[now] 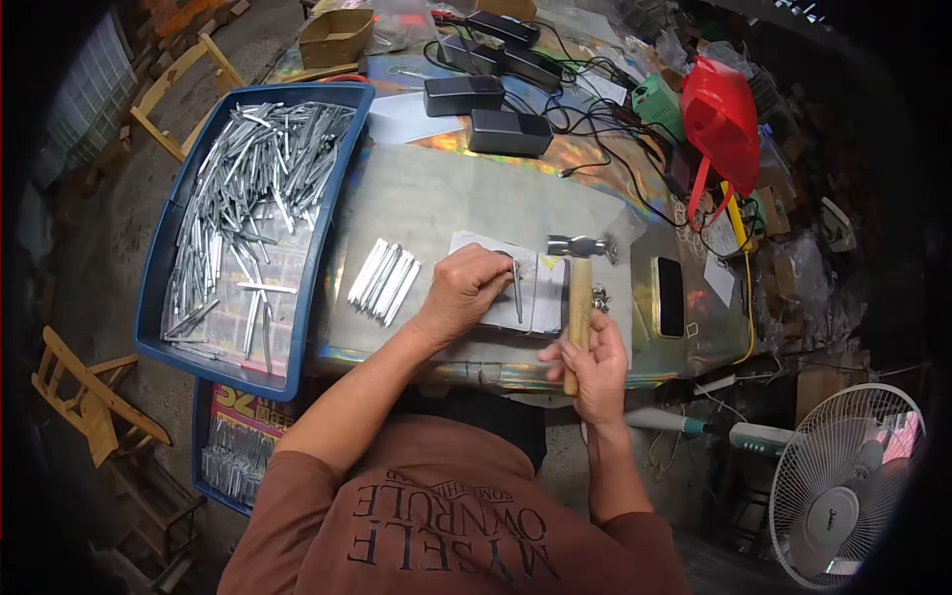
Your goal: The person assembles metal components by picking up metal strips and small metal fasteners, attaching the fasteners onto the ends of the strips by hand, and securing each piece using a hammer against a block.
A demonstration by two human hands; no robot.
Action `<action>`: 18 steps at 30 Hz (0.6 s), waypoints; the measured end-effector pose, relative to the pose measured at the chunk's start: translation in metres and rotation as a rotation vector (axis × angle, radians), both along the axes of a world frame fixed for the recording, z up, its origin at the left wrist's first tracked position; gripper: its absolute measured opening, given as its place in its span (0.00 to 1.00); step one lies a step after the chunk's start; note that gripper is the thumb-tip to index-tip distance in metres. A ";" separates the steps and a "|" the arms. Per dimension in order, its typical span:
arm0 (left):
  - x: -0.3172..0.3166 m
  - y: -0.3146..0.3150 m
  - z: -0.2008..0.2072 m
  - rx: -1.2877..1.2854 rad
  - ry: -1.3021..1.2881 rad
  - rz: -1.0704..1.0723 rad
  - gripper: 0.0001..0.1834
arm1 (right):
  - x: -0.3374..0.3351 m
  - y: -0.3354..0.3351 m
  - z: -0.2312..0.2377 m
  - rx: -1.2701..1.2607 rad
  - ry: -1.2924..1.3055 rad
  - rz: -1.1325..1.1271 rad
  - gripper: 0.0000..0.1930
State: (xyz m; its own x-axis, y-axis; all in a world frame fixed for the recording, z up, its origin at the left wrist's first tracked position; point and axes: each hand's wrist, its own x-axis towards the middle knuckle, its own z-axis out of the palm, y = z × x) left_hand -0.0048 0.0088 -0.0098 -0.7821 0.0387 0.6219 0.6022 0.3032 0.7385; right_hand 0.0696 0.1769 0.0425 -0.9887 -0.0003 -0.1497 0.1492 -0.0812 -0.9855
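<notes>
My left hand [464, 288] is closed in a pinch on the upper end of a slim metal rod [518, 297], which lies over a white block [547, 299]. My right hand [599, 372] is wrapped round the wooden handle of a hammer [579, 297]. The hammer's shiny steel head points away from me, just beyond the white block's right side. Left of my left hand, a row of silvery metal rods [385, 282] lies side by side on the table. Small metal parts [600, 297] sit right of the hammer handle, partly hidden by it.
A blue tray [315, 337] heaped with loose metal rods stands at the left, above another blue tray [200, 466]. A phone [669, 297] lies at the right. Black adapters [511, 133] with tangled cables and a red plastic thing [719, 119] occupy the back. A fan [838, 496] stands lower right.
</notes>
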 end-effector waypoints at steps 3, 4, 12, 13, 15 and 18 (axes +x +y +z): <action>0.000 0.000 -0.001 0.020 0.001 0.018 0.06 | 0.003 0.010 0.011 -0.118 -0.049 0.163 0.21; 0.001 0.000 -0.001 0.011 0.009 0.021 0.05 | 0.005 0.010 0.015 -0.115 -0.049 0.163 0.21; -0.001 0.002 -0.002 -0.026 0.002 0.032 0.05 | 0.001 0.008 0.051 0.816 0.493 0.292 0.23; -0.001 0.001 -0.004 -0.020 0.013 0.038 0.05 | 0.003 0.008 0.060 0.813 0.492 0.298 0.23; -0.001 0.000 -0.005 -0.010 0.020 0.042 0.05 | 0.007 0.008 0.081 0.841 0.577 0.163 0.22; -0.001 0.001 -0.001 -0.008 0.035 0.036 0.04 | 0.025 -0.005 0.102 0.322 0.495 -0.122 0.22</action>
State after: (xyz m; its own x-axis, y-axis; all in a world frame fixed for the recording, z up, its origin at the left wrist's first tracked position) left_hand -0.0054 0.0098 -0.0113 -0.7609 0.0159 0.6486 0.6160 0.3315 0.7146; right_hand 0.0946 0.1722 0.1447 -0.9312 0.0860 0.3542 -0.3248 0.2451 -0.9135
